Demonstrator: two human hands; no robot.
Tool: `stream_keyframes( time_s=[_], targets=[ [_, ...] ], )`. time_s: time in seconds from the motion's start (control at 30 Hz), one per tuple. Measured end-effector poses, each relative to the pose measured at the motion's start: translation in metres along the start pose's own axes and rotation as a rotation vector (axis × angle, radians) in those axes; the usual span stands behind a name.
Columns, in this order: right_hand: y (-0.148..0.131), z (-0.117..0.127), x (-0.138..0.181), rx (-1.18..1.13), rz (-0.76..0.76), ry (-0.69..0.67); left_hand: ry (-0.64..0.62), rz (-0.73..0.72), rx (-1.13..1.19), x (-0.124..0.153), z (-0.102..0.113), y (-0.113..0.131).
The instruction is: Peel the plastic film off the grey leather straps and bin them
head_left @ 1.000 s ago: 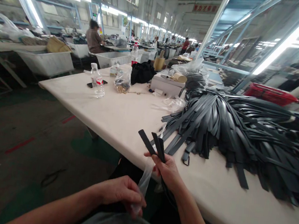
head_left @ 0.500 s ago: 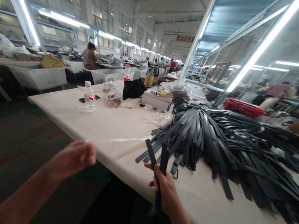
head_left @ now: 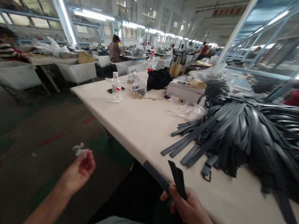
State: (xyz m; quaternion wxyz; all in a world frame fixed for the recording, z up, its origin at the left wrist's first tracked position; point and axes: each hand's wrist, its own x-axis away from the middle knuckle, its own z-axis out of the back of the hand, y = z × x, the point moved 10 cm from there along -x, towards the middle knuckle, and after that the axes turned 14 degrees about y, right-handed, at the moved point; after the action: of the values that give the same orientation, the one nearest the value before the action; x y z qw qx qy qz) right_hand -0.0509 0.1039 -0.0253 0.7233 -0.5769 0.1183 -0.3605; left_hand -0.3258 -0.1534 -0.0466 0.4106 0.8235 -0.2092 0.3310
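Note:
My right hand (head_left: 187, 207) is closed around several flat black straps (head_left: 177, 177) at the table's front edge. Their cut ends stick up past the thumb, one leaning left, and their lower parts are hidden. Out over the floor on the left, my left hand (head_left: 81, 171) has curled fingers. A small crumpled whitish scrap (head_left: 78, 149) shows at its fingertips; how it is gripped is unclear. On the table to the right lies a large pile of black straps (head_left: 234, 133), with a strap with a metal loop (head_left: 208, 170) at its near edge.
On the pale table (head_left: 126, 123) stand a plastic bottle (head_left: 116, 88), a bag of small parts (head_left: 139, 86), a black cloth bundle (head_left: 159, 78) and a white box (head_left: 184, 91). Wheeled bins (head_left: 75, 71) stand beyond at left. A person in stripes (head_left: 5, 45) sits farther left.
The view has turned left and down. My right hand has drawn the straps back from the pile toward the table edge. The whitish scrap now shows clearly at my left fingertips.

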Motion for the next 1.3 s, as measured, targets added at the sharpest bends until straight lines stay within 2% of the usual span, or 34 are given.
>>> stream_keyframes(
  time_s=[0.07,0.13,0.23,0.37,0.53,0.87,1.07,1.3],
  targets=[
    [0.002,-0.014,0.008,0.071,0.017,-0.020,0.043,0.111,-0.001,0.002,0.009,-0.059],
    [0.002,-0.026,0.015,0.129,0.042,-0.033,0.001,0.194,0.017,0.009,0.004,-0.099],
    [0.001,-0.034,0.024,0.187,0.088,-0.027,-0.117,0.295,-0.011,0.024,-0.012,-0.131],
    [0.000,-0.034,0.026,0.213,0.140,0.021,-0.180,0.372,-0.158,0.035,-0.023,-0.153],
    [0.010,-0.027,0.023,0.219,0.148,0.091,-0.215,0.415,-0.225,0.041,-0.027,-0.169],
    [0.022,-0.031,0.027,0.263,0.167,0.119,-0.276,0.309,-0.209,0.035,-0.032,-0.172],
    [0.011,-0.039,0.028,0.339,0.245,0.118,-0.111,0.290,-0.185,0.026,-0.020,-0.178],
    [0.011,-0.034,0.026,0.436,0.302,0.221,-0.120,0.321,-0.142,0.028,-0.021,-0.184]
  ],
)
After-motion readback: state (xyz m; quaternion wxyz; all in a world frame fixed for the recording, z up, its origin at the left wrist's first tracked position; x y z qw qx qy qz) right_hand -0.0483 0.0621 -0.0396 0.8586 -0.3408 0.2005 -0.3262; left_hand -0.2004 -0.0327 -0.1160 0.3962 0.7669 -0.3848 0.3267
